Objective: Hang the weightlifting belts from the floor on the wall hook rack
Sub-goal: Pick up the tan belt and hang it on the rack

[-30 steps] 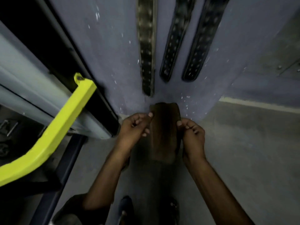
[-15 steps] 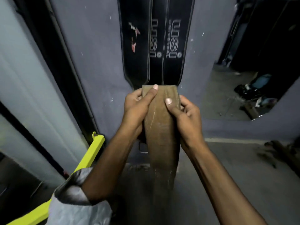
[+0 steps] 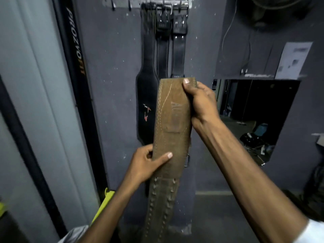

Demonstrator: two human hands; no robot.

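1. Brown belt (image 3: pixel 173 123) is at frame centre, off the floor and held up in front of the wall. Its long axis is near upright, and the holed strap end runs out of the bottom of the frame.
2. Right hand (image 3: pixel 199 102): grip clamped on the belt's top end, thumb on the front face, fingers behind. Left hand (image 3: pixel 145 165): grip clamped lower down at the left edge, thumb laid across the front.
3. Key relation: the hook rack (image 3: pixel 122 2) sits at the top edge of the frame, above the belt's top end and well apart from it. The right hand is the nearer one, so the move is likely a lift along the belt's own axis.
4. A metal buckle loop (image 3: pixel 187 160) peeks out at the belt's right edge, about level with the left hand and not at the top (cannot tell how the belt is folded behind). It may need re-gripping before it can catch a hook.
5. Three black belts (image 3: pixel 146 102) hang from the right part of the rack, directly behind the brown one and in the way of a straight lift. Bare hooks (image 3: pixel 113 7) show at their upper left and look like the better target.
6. Around: black lettered upright (image 3: pixel 75 50) at left, yellow bar (image 3: pixel 105 202) at lower left, mirror (image 3: pixel 254 111) at right, paper sheet (image 3: pixel 294 58) at upper right.
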